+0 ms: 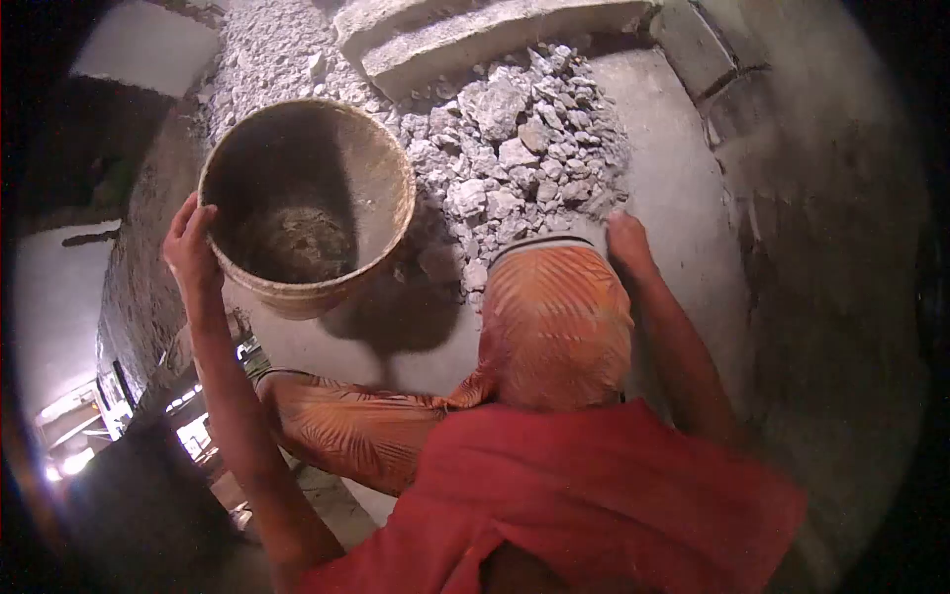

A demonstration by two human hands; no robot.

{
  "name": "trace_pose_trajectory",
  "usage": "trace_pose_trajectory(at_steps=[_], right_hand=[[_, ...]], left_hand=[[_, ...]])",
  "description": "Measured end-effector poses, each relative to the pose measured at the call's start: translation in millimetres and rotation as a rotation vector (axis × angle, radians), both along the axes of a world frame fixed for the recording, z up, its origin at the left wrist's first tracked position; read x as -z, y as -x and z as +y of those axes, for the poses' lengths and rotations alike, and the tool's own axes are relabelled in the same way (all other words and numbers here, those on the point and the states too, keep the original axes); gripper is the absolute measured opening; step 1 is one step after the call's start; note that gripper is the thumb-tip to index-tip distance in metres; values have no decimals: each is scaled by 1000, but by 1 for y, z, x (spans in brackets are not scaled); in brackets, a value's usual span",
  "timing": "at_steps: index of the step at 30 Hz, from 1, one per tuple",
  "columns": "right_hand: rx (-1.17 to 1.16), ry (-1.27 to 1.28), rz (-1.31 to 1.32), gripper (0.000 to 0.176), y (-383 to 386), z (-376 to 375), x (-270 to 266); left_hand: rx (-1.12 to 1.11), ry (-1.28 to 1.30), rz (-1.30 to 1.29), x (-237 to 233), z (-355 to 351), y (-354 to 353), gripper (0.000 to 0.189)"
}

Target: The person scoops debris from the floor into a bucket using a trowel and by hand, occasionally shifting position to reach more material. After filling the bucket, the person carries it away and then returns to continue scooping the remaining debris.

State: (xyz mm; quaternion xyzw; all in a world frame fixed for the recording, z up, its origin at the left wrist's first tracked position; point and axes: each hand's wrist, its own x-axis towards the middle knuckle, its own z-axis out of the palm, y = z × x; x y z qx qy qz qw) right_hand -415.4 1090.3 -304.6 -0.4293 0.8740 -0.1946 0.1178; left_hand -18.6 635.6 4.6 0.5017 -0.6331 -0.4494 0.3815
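"Left hand first. What's it doing?"

"Closed on the rim of a bucket, left side. Thumb and fingertips at the edge, arm reaching up from below."

"And the bucket itself?"

"Upper left of the view, just left of the rubble pile. Mouth turned towards the wearer. Walls stained, with a rough brownish crust at the bottom. Shadow falls on the floor below it."

"Right hand?"

"Drawn in, knuckles up, at the lower right edge of the pile, just beside the raised knee. Fingers mostly hidden; I can't tell whether it grips anything."

"Describe the pile."

"Grey broken lumps, mixed sizes, larger pieces towards the upper left. It lies against a pale concrete step. Finer gravel spreads behind the bucket."

"Wearer?"

"Low, knees bent. Orange patterned trousers, red shirt. Bright light at lower left; view edges dark."
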Motion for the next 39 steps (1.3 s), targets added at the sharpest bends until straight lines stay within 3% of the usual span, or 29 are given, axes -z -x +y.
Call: trace_pose_trajectory(at_steps=[4,8,10,16,19,21,25,26,28,31,32,34,36,37,38,39], right_hand=[[0,122,-6,24,22,-59,42],[-45,16,0,27,25,-42,25],[-15,65,-89,30,20,-41,-6],[55,64,-189,40,0,-43,-82],[89,4,-248,39,-33,-75,-162],[257,-87,-393,43,-64,-107,-213],[-155,14,-37,38,-123,-171,-255],[-162,-12,-28,36,-143,-186,-271],[-257,103,296,32,-155,-197,-274],[36,90,299,24,-142,-168,-289],[68,77,305,24,-141,-142,-287],[190,-34,-64,37,-127,-69,-266],[-71,-462,384,37,-133,15,-183],[-89,-102,666,34,-146,81,-102],[183,-452,-8,31,-185,86,-123],[281,-306,41,30,-215,132,-64]], left_hand=[[-61,102,2,-1,11,27,41],[1,103,-24,8,11,37,45],[120,48,133,9,20,46,49],[226,147,28,14,31,59,54],[231,177,34,24,23,58,52],[191,234,24,10,35,58,57],[146,270,9,2,39,49,56],[147,231,-12,-2,43,45,55],[172,238,19,19,29,31,56],[198,292,133,30,11,10,58],[197,241,180,26,11,1,57],[213,150,298,24,4,-17,55],[214,50,406,15,3,-30,54],[201,49,422,11,5,-36,54],[194,41,409,9,4,-41,53],[183,35,392,7,3,-45,53]])
